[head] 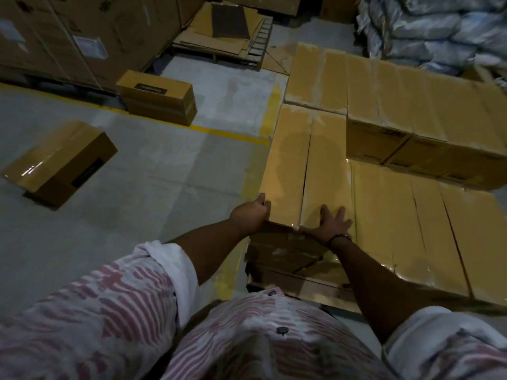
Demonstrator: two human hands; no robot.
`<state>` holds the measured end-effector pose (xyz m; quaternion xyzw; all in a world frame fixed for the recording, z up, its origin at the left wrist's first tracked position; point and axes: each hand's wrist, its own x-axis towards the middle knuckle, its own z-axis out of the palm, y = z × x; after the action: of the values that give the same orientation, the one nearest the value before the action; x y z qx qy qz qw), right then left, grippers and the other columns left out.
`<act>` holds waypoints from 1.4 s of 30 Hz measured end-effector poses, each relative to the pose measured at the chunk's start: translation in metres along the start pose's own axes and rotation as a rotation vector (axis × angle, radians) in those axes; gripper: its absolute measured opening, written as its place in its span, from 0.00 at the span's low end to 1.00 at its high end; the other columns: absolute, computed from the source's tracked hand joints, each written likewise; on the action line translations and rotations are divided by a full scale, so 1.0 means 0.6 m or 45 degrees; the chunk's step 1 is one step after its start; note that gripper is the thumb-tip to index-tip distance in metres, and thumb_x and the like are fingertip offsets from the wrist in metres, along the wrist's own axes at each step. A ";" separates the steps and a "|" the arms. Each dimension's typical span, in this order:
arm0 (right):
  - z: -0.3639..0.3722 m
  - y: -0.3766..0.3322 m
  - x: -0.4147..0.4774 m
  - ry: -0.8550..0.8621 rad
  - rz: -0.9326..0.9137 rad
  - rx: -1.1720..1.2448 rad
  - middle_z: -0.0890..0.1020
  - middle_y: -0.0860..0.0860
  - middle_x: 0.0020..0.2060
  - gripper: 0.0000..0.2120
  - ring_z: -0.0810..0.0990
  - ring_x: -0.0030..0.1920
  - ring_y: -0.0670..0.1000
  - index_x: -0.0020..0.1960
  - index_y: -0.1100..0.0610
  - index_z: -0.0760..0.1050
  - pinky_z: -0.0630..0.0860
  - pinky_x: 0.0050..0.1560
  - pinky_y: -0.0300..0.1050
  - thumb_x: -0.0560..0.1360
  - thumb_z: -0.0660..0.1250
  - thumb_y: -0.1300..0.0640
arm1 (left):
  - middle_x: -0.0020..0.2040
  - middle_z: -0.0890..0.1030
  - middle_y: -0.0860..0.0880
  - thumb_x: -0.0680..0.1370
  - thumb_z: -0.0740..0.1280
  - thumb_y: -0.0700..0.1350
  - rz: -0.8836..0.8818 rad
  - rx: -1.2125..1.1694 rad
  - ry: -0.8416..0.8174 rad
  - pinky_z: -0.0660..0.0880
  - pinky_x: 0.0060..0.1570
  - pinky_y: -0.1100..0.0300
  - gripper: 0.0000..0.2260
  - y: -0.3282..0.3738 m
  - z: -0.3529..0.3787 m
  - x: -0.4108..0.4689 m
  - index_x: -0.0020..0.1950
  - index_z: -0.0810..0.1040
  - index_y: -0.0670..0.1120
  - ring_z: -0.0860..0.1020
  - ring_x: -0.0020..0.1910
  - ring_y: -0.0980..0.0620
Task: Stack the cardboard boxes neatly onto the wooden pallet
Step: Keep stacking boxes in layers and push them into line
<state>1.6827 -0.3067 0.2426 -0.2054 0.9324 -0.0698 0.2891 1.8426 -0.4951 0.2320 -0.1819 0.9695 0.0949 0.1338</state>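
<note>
Several long brown cardboard boxes lie stacked side by side on a wooden pallet point(277, 283) at the right. My left hand point(251, 215) grips the near left corner of the outermost box point(288, 165), fingers curled over its edge. Flat on top of the neighbouring box point(327, 165) lies my right hand point(330, 224), fingers spread, close to its near end. Behind these, a higher layer of boxes point(411, 105) covers the far part of the stack. Two loose boxes stand on the floor: one point(59, 163) at the left, one point(157, 97) farther back.
Large cartons point(82, 37) line the back left wall. A second pallet with flattened cardboard point(227, 34) lies at the back. Stacked white sacks point(439, 28) fill the back right. Yellow lines point(219, 131) mark the grey concrete floor between the loose boxes and the pallet.
</note>
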 end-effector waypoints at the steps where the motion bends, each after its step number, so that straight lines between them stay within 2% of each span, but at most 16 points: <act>1: 0.001 0.005 -0.001 -0.050 -0.023 -0.003 0.37 0.54 0.81 0.61 0.43 0.79 0.69 0.82 0.42 0.49 0.58 0.74 0.72 0.59 0.76 0.26 | 0.83 0.54 0.37 0.81 0.64 0.35 0.001 -0.008 0.000 0.80 0.54 0.45 0.27 -0.003 0.001 -0.001 0.80 0.60 0.40 0.78 0.64 0.35; 5: 0.011 0.012 -0.003 -0.020 -0.065 -0.076 0.38 0.52 0.82 0.57 0.47 0.79 0.68 0.82 0.40 0.47 0.63 0.74 0.68 0.64 0.77 0.31 | 0.82 0.55 0.37 0.82 0.64 0.36 0.012 -0.025 -0.017 0.78 0.58 0.46 0.26 -0.007 -0.011 -0.001 0.80 0.61 0.40 0.76 0.67 0.35; 14: 0.015 0.015 0.000 0.005 -0.059 -0.236 0.43 0.55 0.82 0.46 0.44 0.79 0.68 0.81 0.41 0.48 0.62 0.73 0.70 0.74 0.72 0.39 | 0.82 0.55 0.37 0.83 0.65 0.38 0.066 -0.098 -0.042 0.72 0.68 0.48 0.24 -0.016 -0.021 0.003 0.79 0.65 0.39 0.68 0.76 0.38; 19: 0.018 -0.005 0.004 0.054 -0.148 -0.295 0.48 0.57 0.81 0.45 0.45 0.79 0.67 0.80 0.46 0.53 0.57 0.75 0.69 0.72 0.69 0.31 | 0.81 0.61 0.40 0.83 0.66 0.44 0.039 -0.195 -0.006 0.72 0.65 0.51 0.19 -0.027 -0.027 0.003 0.73 0.72 0.41 0.70 0.74 0.41; 22: 0.016 -0.041 0.006 0.055 -0.251 -0.248 0.49 0.57 0.81 0.41 0.45 0.79 0.67 0.79 0.47 0.57 0.54 0.75 0.68 0.73 0.66 0.30 | 0.76 0.70 0.44 0.81 0.68 0.50 0.005 -0.314 0.028 0.75 0.56 0.51 0.14 -0.031 -0.028 0.003 0.64 0.78 0.46 0.75 0.67 0.40; 23: 0.015 -0.054 0.008 0.065 -0.296 -0.244 0.49 0.57 0.81 0.41 0.45 0.80 0.66 0.79 0.48 0.57 0.53 0.75 0.68 0.74 0.65 0.31 | 0.74 0.73 0.45 0.81 0.67 0.52 0.002 -0.325 0.063 0.75 0.53 0.51 0.14 -0.033 -0.028 0.002 0.64 0.78 0.48 0.77 0.65 0.40; 25: 0.010 -0.081 0.014 0.078 -0.398 -0.272 0.49 0.57 0.82 0.39 0.44 0.80 0.66 0.79 0.49 0.57 0.53 0.76 0.67 0.76 0.64 0.32 | 0.75 0.72 0.47 0.81 0.66 0.54 -0.025 -0.297 0.131 0.78 0.55 0.51 0.19 -0.039 -0.030 -0.002 0.71 0.75 0.51 0.76 0.66 0.42; 28: 0.005 -0.124 0.029 0.076 -0.564 -0.392 0.48 0.57 0.82 0.37 0.44 0.80 0.66 0.81 0.51 0.55 0.53 0.76 0.67 0.79 0.60 0.34 | 0.80 0.66 0.49 0.83 0.64 0.54 -0.175 -0.305 0.190 0.77 0.63 0.48 0.22 -0.058 -0.041 -0.022 0.78 0.69 0.53 0.72 0.73 0.45; 32: 0.005 -0.205 0.044 0.096 -0.815 -0.433 0.51 0.57 0.82 0.33 0.48 0.80 0.64 0.81 0.52 0.55 0.55 0.77 0.65 0.81 0.56 0.37 | 0.80 0.66 0.50 0.83 0.64 0.54 -0.427 -0.354 0.269 0.74 0.67 0.49 0.23 -0.113 -0.053 -0.067 0.78 0.70 0.53 0.72 0.73 0.45; 37: 0.032 -0.318 0.044 0.068 -1.093 -0.451 0.55 0.54 0.81 0.32 0.52 0.80 0.60 0.81 0.51 0.55 0.56 0.77 0.60 0.82 0.55 0.37 | 0.75 0.73 0.49 0.82 0.66 0.53 -0.761 -0.459 0.453 0.73 0.66 0.53 0.20 -0.186 -0.049 -0.151 0.74 0.75 0.51 0.75 0.70 0.46; 42: 0.076 -0.432 0.049 -0.045 -1.287 -0.455 0.66 0.55 0.77 0.30 0.64 0.75 0.58 0.80 0.52 0.60 0.64 0.72 0.56 0.83 0.56 0.39 | 0.66 0.82 0.50 0.82 0.66 0.52 -1.030 -0.606 0.528 0.76 0.57 0.56 0.17 -0.269 -0.030 -0.223 0.71 0.78 0.52 0.81 0.61 0.48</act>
<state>1.7754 -0.5544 0.2545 -0.6758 0.7096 -0.0368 0.1957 2.0196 -0.6034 0.2662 -0.5829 0.7793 0.2154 -0.0806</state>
